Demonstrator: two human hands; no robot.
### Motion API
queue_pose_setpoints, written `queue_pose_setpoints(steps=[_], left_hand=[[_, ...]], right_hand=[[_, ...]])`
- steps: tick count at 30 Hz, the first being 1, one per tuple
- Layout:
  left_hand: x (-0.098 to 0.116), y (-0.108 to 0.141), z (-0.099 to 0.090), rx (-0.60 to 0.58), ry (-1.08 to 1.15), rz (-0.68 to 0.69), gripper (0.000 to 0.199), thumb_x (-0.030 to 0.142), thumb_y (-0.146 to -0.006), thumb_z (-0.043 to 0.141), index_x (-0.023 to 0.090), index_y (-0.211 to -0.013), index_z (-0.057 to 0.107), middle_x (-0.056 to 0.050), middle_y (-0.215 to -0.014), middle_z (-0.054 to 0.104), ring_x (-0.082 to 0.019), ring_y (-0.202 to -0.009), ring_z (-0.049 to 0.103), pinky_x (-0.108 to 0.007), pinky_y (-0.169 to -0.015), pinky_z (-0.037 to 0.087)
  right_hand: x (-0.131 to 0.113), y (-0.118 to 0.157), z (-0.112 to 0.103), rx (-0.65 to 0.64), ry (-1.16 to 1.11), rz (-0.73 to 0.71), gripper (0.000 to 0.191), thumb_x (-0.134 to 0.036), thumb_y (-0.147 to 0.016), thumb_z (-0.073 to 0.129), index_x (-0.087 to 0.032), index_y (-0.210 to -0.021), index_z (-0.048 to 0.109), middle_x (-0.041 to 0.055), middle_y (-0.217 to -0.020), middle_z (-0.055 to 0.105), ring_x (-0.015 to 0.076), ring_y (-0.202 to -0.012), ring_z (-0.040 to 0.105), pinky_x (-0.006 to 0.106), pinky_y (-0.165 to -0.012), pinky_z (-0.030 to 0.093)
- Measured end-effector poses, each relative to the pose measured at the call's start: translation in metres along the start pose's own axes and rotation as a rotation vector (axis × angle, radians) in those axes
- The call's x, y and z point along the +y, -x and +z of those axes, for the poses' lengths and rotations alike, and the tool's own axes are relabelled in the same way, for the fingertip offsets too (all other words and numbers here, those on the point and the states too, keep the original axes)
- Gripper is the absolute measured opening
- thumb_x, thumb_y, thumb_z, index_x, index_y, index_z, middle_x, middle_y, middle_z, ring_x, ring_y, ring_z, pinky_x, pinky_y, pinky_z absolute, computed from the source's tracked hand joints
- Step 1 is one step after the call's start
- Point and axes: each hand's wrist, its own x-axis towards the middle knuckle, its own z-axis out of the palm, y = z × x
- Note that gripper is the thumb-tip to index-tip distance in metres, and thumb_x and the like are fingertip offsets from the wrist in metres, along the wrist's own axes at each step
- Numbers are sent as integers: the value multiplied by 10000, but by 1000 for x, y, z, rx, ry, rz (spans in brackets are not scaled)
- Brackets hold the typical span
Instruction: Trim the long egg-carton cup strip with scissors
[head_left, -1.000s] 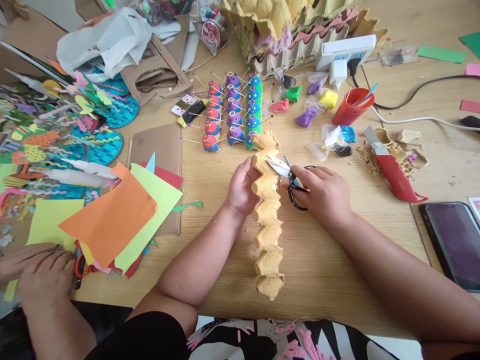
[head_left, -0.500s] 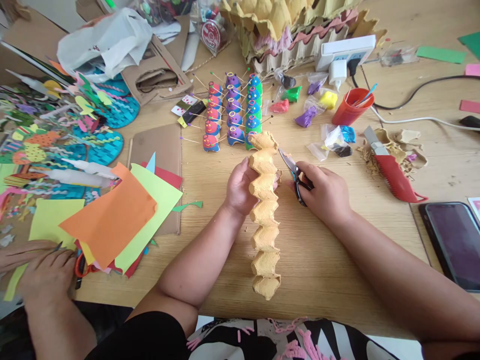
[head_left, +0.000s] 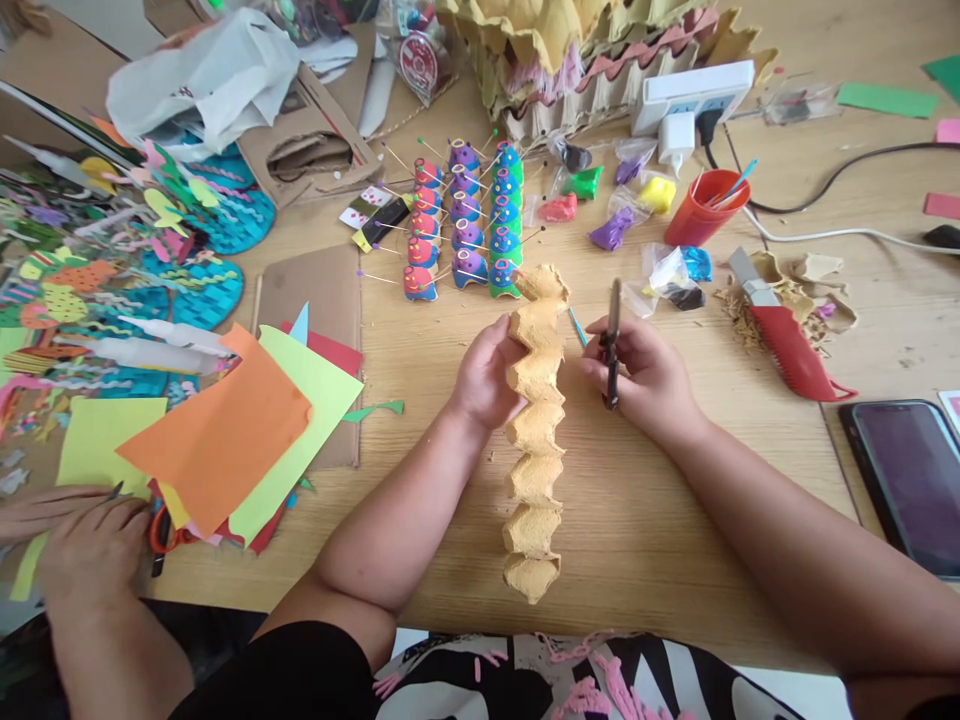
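A long yellow egg-carton strip (head_left: 534, 430) with several bumps runs from the middle of the table toward my body. My left hand (head_left: 489, 375) grips it near its far end from the left, thumb on the near side and the other fingers hidden behind the strip. To the right of the strip, my right hand (head_left: 645, 375) holds a pair of scissors (head_left: 613, 345) upright and edge-on, apart from the strip. A thin blue stick (head_left: 577, 327) lies between the strip and the right hand. Beyond the strip stand three rows of painted carton caterpillars (head_left: 466, 225).
At left, a co-worker's hands (head_left: 97, 540) rest by coloured paper sheets (head_left: 217, 430). A red cup (head_left: 705, 210), clay packets (head_left: 615, 230), a red-handled knife (head_left: 787, 345) and a phone (head_left: 907, 490) lie at right. Egg trays (head_left: 600, 110) and a power strip (head_left: 694, 95) stand behind.
The scissors have turned from pointing at the strip to upright and edge-on in my right hand. The strip's far end has shifted slightly right. The blue stick has come into view.
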Motion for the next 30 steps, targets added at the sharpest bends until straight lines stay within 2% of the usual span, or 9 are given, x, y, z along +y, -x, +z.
queue_pose_setpoints(steps=[3,8,14,20,23,28,30], left_hand=[[-6,-3,-5,-32,-38,1,386,408,-1043,461,153,-1059,750,-62,-858,768,-187,-739,736,-268,-651,580],[-13,-6,-11,-57,-5,20,321,385,-996,576,170,-1172,736,-60,-1015,804,-247,-1021,781,-313,-839,614],[-14,-6,-11,-104,-28,-58,417,464,-942,646,183,-1241,723,-103,-1120,801,-315,-1133,766,-392,-918,615],[-14,-5,-9,-97,-65,-72,397,459,-958,617,181,-1216,732,-90,-1108,801,-302,-1188,746,-379,-962,602],[-14,-5,-10,-59,-27,-62,372,418,-965,620,181,-1231,728,-88,-1102,806,-310,-1166,755,-386,-921,614],[-15,-6,-12,-112,-63,-51,379,446,-964,630,177,-1208,737,-94,-1103,809,-319,-1133,767,-371,-857,620],[-15,-6,-11,-98,-62,-59,371,445,-962,636,176,-1198,735,-95,-1110,810,-320,-1131,769,-373,-862,620]], right_hand=[[-1,-2,2,-31,-294,111,453,-490,-806,867,-298,-1111,593,-24,-867,699,154,-754,659,297,-690,535],[-2,-4,4,-120,-437,203,512,-486,-756,906,-282,-1093,578,-38,-846,679,130,-728,632,274,-674,535],[-2,-4,4,-149,-407,223,504,-503,-784,881,-270,-1105,571,-42,-843,657,112,-687,593,256,-630,511],[-2,-4,3,-160,-385,186,497,-512,-795,869,-267,-1104,566,-42,-836,635,111,-702,594,253,-646,524],[-2,-4,2,-165,-380,182,477,-484,-803,866,-271,-1104,563,-44,-841,631,111,-709,596,254,-657,530],[-4,-2,3,-128,-296,167,439,-484,-830,835,-280,-1106,561,-32,-880,638,124,-734,614,268,-664,544],[-4,-1,3,-115,-268,150,420,-480,-840,825,-281,-1097,560,-32,-877,630,122,-724,607,268,-660,542]])
